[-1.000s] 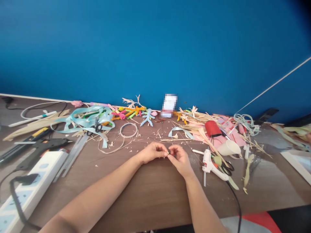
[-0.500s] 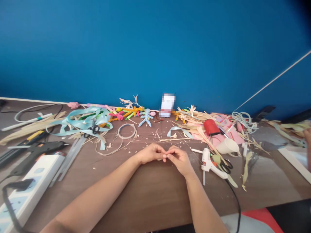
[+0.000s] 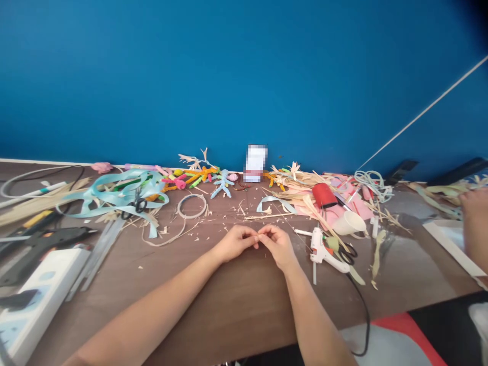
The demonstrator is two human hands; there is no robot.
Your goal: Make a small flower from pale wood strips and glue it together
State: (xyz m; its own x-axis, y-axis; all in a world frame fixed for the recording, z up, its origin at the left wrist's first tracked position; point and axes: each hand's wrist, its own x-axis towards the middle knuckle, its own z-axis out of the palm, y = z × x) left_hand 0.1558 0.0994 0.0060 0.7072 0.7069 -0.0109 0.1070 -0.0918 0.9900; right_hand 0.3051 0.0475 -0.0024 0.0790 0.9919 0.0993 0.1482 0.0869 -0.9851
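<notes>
Pinching one pale scrap, our left hand and right hand meet fingertip to fingertip, wrists on the surface, likely for steadiness. A glue gun lies at their three o'clock, within reach.

Both the left forearm and right forearm are bare, unsleeved.

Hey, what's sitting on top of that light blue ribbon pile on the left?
Black-handled scissors lie on the ribbon. Their blades run down among the loops and are partly hidden. Whatever lies beneath the ribbon is mostly covered too.
</notes>
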